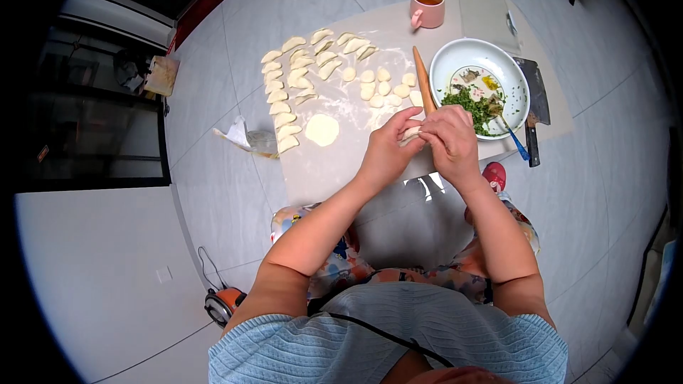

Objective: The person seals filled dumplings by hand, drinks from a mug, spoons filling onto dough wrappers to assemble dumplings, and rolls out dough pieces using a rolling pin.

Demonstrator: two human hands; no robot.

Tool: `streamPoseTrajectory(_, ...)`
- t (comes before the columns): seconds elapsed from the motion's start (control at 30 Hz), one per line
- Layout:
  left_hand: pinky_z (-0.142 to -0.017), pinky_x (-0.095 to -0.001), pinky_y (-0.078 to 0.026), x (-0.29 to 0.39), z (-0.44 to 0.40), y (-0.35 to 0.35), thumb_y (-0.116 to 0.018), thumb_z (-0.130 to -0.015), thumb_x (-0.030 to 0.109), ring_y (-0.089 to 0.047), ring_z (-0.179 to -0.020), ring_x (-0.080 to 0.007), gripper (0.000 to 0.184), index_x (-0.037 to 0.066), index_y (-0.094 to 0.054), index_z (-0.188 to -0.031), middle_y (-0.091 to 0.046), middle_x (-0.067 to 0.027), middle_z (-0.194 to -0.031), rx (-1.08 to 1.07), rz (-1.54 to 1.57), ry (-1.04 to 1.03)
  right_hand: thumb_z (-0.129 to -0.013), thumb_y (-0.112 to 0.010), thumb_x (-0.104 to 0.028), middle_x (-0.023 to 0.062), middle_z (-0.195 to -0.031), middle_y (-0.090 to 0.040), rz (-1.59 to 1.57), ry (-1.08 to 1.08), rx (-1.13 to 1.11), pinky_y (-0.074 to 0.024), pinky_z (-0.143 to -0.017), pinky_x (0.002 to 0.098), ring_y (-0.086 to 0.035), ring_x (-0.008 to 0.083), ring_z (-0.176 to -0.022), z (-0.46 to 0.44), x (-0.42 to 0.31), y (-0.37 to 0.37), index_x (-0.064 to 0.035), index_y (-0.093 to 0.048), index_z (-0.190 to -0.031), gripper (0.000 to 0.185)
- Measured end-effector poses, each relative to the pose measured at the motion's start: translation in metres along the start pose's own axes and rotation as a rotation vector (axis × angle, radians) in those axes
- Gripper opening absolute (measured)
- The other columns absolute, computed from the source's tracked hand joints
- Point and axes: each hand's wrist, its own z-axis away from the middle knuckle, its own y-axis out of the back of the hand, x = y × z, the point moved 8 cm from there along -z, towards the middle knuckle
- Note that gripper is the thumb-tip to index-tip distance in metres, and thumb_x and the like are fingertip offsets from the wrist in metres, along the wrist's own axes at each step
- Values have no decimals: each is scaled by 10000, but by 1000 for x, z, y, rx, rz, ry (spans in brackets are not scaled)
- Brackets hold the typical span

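The grip of the left hand (390,151) and that of the right hand (455,146) are both closed on one small dumpling (410,135), its pale dough showing between the fingertips. The hands meet over the near edge of the table (320,174), just beside the bowl (524,82), so the dumpling is held near the bowl's left side.

The bowl is wide and white. Chopped greens (469,108) lie in its left and near part, with small separate heaps of seasoning on the bare part beyond them, one of them yellow (490,82). A spoon (518,142) stands tilted in the bowl, its blue handle reaching out over the near right rim. Past the bowl, the pink cup (430,17) stands upright, holding an amber liquid, its handle turned toward the person. A flat, clear item (487,18) lies right of the cup; whether it is a lid or a sheet I cannot tell.

The cleaver (533,92) lies along the bowl's right side. The rolling pin (422,78) lies on the left side, its near end hidden by the hands. Farther left are the small dough pieces (384,88), one round wrapper (322,129) lying flat, and the shaped dumplings (279,108) in rows.
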Motion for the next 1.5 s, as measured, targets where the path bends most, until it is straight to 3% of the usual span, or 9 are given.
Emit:
streamPoseTrajectory(0.2,-922,-276,-472,-8,-2,12,-648,-878,30,-600,-1067,-138,392,41,-561,-1260,-662,-92,-1154,134,186,3,-767,-690,-37,79,-1002,-647,-76,-99,-24,-461,-882,372,-602,282,-952,10,15,-14,-35,-662,-1078,313)
streamPoseTrajectory(0.27,-932,-281,-469,-2,-2,17,-632,-889,31,-599,-1077,-146,339,31,-589,-1225,-643,-105,-1194,142,211,37,-856,-637,-34,105,-1145,-619,-765,-626,85,-470,-969,348,-604,240,-1037,27,46,-37,19,-503,-1319,485)
streamPoseTrajectory(0.37,-953,-289,-461,1,-2,20,-614,-902,43,-590,-1107,-157,260,18,-641,-1160,-625,-118,-1231,167,205,35,-931,-560,-63,124,-1201,-576,-1281,-909,-135,-493,-971,328,-598,192,-1068,42,45,-68,46,-330,-1433,563)
streamPoseTrajectory(0.47,-967,-295,-452,3,-3,19,-616,-903,59,-576,-1143,-170,223,17,-676,-1114,-632,-120,-1220,185,178,16,-959,-511,-92,133,-1169,-584,-1296,-1099,-163,-524,-901,296,-620,176,-1011,53,43,-75,38,-409,-1378,451)
streamPoseTrajectory(1.03,-978,-320,-447,20,-4,18,-603,-911,102,-581,-1136,-187,209,-26,-709,-1037,-666,-142,-1151,151,-105,-128,-994,-448,-150,117,-1085,-610,-1186,-1033,-293,-564,-754,299,-668,190,-872,48,30,-72,34,-484,-1272,335)
streamPoseTrajectory(1.13,-964,-312,-455,-5,1,17,-597,-921,115,-588,-1111,-179,221,-24,-706,-1053,-660,-143,-1166,192,228,318,-997,-450,-170,112,-1106,-596,-1154,-1050,-378,-561,-736,292,-673,191,-843,49,32,-71,25,-471,-1285,349)
streamPoseTrajectory(1.3,-967,-318,-457,-6,-5,13,-570,-945,125,-587,-1118,-184,256,-27,-684,-1116,-616,-161,-1260,52,135,119,-995,-480,-239,93,-1093,-587,-948,-1069,-533,-540,-681,271,-656,169,-787,52,27,-70,6,-480,-1274,371)
streamPoseTrajectory(1.37,-987,-327,-445,-10,-4,13,-570,-940,111,-574,-1149,-197,249,-39,-685,-1103,-609,-167,-1270,66,206,174,-982,-516,-293,6,-922,-582,-971,-1113,-442,-494,-614,202,-564,63,-697,58,31,-73,-42,-538,-1189,326)
streamPoseTrajectory(1.5,-1017,-345,-424,-12,-3,6,-581,-924,82,-540,-1220,-235,233,-69,-689,-1065,-606,-179,-1272,57,377,288,-979,-511,-294,52,-1006,-589,-948,-1144,-517,-494,-607,231,-566,110,-656,58,31,-72,-4,-503,-1232,385)
